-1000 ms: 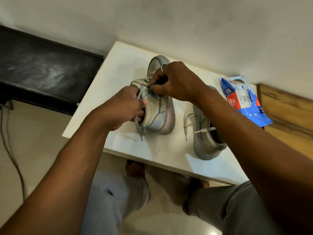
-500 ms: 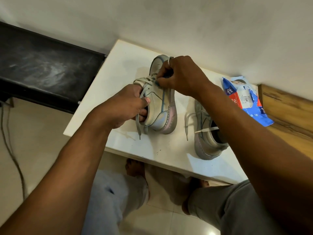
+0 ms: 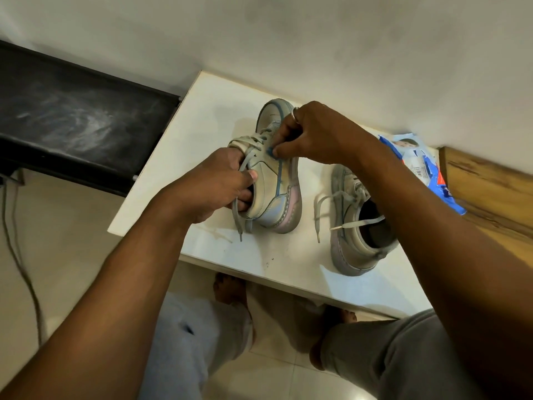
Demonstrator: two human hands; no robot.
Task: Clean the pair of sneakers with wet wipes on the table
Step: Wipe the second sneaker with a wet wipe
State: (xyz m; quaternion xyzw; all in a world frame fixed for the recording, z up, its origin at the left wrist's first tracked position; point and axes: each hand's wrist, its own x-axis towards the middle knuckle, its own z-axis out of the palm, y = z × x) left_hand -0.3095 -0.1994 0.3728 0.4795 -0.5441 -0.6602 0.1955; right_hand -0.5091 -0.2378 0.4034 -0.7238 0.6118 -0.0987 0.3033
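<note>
A pale grey sneaker [image 3: 274,186] with blue trim and a pinkish sole stands tilted on the white table [image 3: 207,111]. My left hand [image 3: 213,186] grips its collar, fingers inside the opening and thumb on the outer side. My right hand [image 3: 311,134] pinches a small bluish wipe [image 3: 270,151] against the shoe's side near the laces; most of the wipe is hidden under my fingers. The second sneaker [image 3: 357,238] stands upright to the right, laces loose, partly behind my right forearm. A blue wet wipes pack [image 3: 418,163] lies at the table's back right.
The table stands against a white wall. A black bench [image 3: 72,122] is to the left and a wooden surface [image 3: 490,197] to the right. My knees and bare feet are under the table's front edge. A cable [image 3: 17,255] hangs at the far left.
My right hand slid back from near the toe toward the laces along the shoe's side. My left hand kept its grip on the collar.
</note>
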